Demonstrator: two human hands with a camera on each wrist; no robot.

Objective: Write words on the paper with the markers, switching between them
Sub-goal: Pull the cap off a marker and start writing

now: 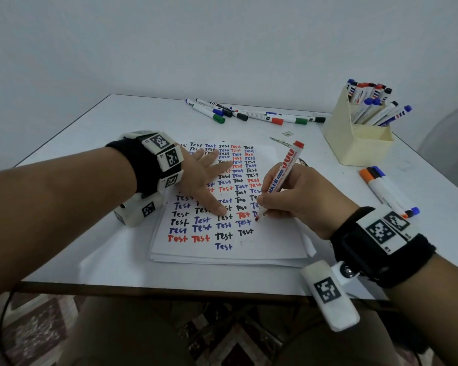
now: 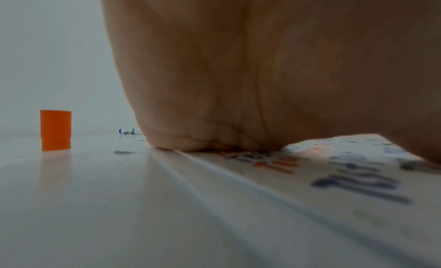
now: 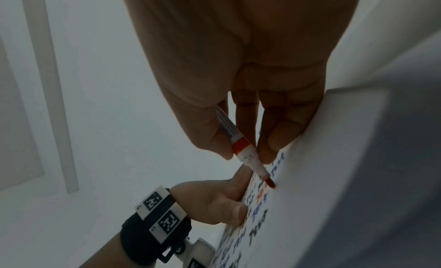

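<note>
A stack of white paper [image 1: 275,241] lies mid-table, covered with rows of "Test" in black, blue and red. My right hand [image 1: 294,199] grips an uncapped red marker [image 1: 282,175], its tip touching the paper [image 3: 298,196] just right of a red "Test". In the right wrist view the red marker [image 3: 241,145] sits pinched between thumb and fingers. My left hand [image 1: 206,178] lies flat on the sheet with fingers spread, holding it down; the left hand [image 3: 214,204] also shows in the right wrist view. The left wrist view shows my palm [image 2: 262,74] resting on the paper [image 2: 334,187].
A cream holder [image 1: 354,138] full of markers stands at the back right. Loose markers [image 1: 249,114] lie along the far edge, and more markers [image 1: 389,191] lie at the right. An orange cap [image 2: 55,130] stands on the table [image 2: 83,206] left of the paper.
</note>
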